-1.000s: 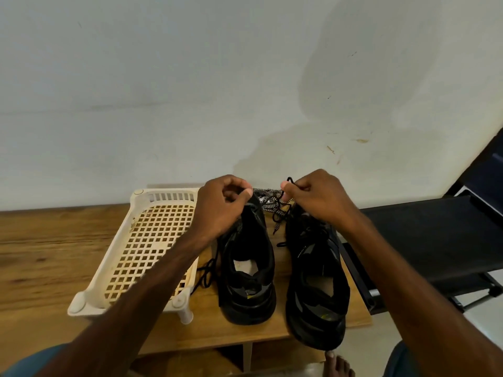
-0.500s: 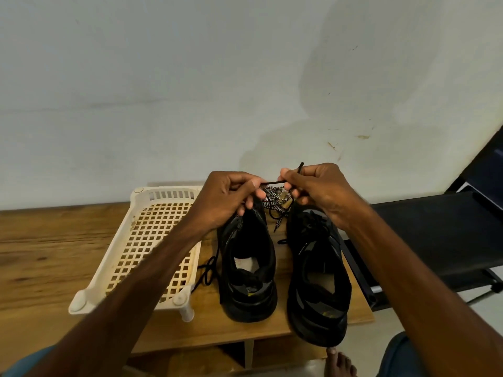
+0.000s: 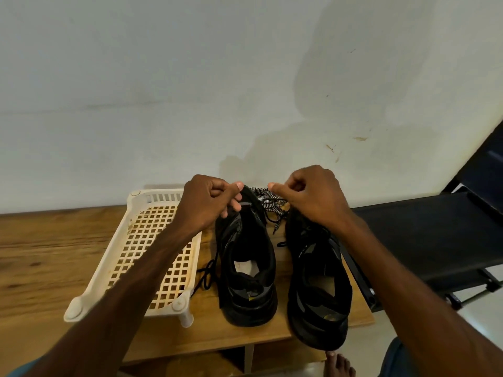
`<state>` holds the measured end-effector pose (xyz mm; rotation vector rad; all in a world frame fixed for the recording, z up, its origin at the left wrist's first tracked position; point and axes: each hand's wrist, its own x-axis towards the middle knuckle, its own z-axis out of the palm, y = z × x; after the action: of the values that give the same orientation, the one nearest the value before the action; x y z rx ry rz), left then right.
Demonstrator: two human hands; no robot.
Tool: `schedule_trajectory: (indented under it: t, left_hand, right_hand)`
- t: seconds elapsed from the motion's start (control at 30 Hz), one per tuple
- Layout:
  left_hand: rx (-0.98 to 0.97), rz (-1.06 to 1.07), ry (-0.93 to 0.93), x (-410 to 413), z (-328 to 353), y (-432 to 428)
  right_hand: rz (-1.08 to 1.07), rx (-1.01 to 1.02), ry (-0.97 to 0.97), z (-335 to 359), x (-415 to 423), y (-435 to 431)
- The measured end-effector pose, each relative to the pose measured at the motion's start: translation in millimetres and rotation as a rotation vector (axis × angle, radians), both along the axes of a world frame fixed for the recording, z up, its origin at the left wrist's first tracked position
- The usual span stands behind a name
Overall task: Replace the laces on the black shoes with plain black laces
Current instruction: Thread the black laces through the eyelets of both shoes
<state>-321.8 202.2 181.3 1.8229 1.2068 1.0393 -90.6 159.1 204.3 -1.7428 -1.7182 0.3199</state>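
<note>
Curling over toes: left hand (image 3: pixel 209 200) at left black shoe (image 3: pixel 245 257), right hand (image 3: pixel 307 194) at right black shoe (image 3: pixel 318 284); cannot tell what either grasps. Striped laces (image 3: pixel 269 204) heaped at 12 o'clock between toes. Plain black lace (image 3: pixel 207 276) at 9 o'clock of left shoe, just beside white lattice basket (image 3: pixel 163 197).

Blk shoes (image 3: pixel 245 303) upright, side by side; blk lace (image 3: pixel 206 276) loose beside L shoe.

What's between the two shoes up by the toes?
A heap of black-and-white patterned laces lies there, between the left shoe and right shoe; nearer the heels the gap is bare table. Seen in the head view.
</note>
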Motion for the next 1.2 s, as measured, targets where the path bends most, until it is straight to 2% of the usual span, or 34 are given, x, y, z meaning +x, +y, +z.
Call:
schedule_trajectory:
  t: [0.07, 0.17, 0.3, 0.4, 0.5, 0.6, 0.87, 1.07, 1.2]
  left_hand:
    - [0.041, -0.032, 0.032, 7, -1, -4]
    - [0.122, -0.042, 0.030, 17, -3, -8]
    - [0.188, -0.026, 0.074, 18, -5, -10]
    - [0.140, 0.011, 0.139, 17, -5, -12]
    - [0.037, 0.114, 0.330, 14, -3, -14]
    - [-0.132, 0.097, 0.519, 10, -5, -28]
    - [0.136, 0.323, 0.711, 37, -14, -49]
    - [0.173, 0.385, 0.855, 43, -18, -46]
    - [0.167, 0.363, 0.842, 42, -19, -42]
  right_hand:
    - [0.186, 0.024, 0.046, 5, -8, 0]
    - [0.391, -0.054, 0.098, 1, -22, -1]
    - [0.354, -0.014, 0.095, -3, -30, 4]
    - [0.321, -0.023, 0.052, -4, -27, 8]
    - [0.214, -0.064, -0.023, -11, -22, 13]
    - [0.136, -0.122, -0.052, -16, -18, 18]
    - [0.092, -0.176, -0.050, -20, -21, 18]
    - [0.115, -0.130, -0.058, -20, -20, 19]
    - [0.100, -0.149, -0.040, -21, -21, 20]
